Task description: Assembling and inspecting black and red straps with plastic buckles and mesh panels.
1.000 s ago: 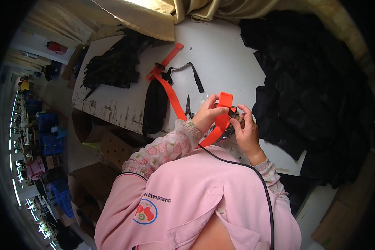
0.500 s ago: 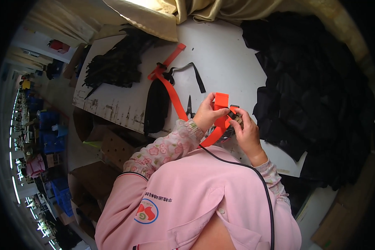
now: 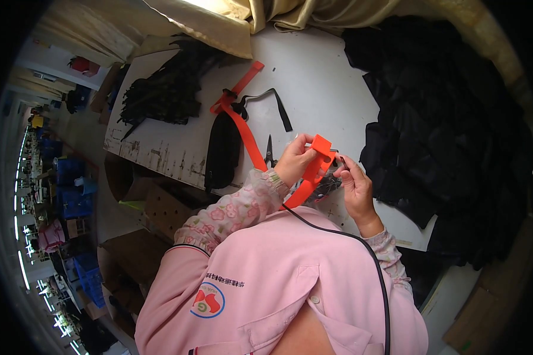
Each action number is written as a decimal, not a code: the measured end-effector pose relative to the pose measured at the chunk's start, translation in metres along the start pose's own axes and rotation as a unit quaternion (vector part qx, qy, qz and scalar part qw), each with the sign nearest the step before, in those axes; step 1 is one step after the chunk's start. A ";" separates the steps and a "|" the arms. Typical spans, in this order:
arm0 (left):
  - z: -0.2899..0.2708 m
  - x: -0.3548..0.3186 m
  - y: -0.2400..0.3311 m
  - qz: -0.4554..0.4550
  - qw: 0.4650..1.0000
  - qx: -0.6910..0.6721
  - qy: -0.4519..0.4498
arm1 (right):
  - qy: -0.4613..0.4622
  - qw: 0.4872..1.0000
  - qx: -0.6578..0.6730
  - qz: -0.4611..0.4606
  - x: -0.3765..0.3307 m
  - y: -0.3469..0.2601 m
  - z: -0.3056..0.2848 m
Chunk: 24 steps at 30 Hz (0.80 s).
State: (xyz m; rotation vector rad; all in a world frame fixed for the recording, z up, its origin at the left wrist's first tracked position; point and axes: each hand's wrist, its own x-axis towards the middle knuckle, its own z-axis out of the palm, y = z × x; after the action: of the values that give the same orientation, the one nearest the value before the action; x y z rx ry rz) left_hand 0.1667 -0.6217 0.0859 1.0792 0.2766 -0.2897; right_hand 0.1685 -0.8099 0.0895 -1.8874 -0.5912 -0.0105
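An orange webbing strap (image 3: 321,145) is gripped near its folded end by my left hand (image 3: 294,161), thumb on top. Its lower part hangs toward my lap. A small dark buckle-like piece (image 3: 334,150) shows at the strap's right edge. My right hand (image 3: 357,194) is beside it, thumb and forefinger pinched on a small dark bit too little to name. Left of my hands, a black pouch (image 3: 222,151) lies on the table with another stretch of orange strap (image 3: 243,131); whether both stretches are one strap is hidden. Scissors (image 3: 270,148) lie just behind my left wrist.
The white table (image 3: 326,77) carries a large heap of black fabric pieces (image 3: 438,130) on the right and a dark bundle of strips (image 3: 166,89) at the far left. A black strap (image 3: 281,109) lies mid-table. Cardboard boxes (image 3: 163,207) stand below its left edge.
My left hand has tilted the strap's folded end to the right. My right hand has drawn slightly away from the strap, and its fingers have turned upward.
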 end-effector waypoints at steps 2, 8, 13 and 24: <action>-0.001 0.002 -0.006 0.005 1.000 0.014 0.002 | -0.023 0.994 0.081 0.070 0.002 -0.007 -0.004; 0.000 0.002 -0.008 -0.014 1.000 0.012 0.004 | -0.007 0.992 -0.123 0.010 0.007 -0.008 -0.002; 0.000 -0.001 -0.008 -0.036 0.999 0.003 0.024 | 0.001 0.989 -0.145 0.035 0.005 -0.009 0.000; -0.014 0.003 -0.022 -0.096 0.995 0.017 0.034 | -0.001 0.980 -0.200 0.021 0.003 0.002 0.002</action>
State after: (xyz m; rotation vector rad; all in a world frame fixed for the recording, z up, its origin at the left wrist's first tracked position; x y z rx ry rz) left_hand 0.1609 -0.6190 0.0608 1.0991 0.4394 -0.4304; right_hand 0.1713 -0.8073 0.0879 -2.2902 -0.5807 -0.1068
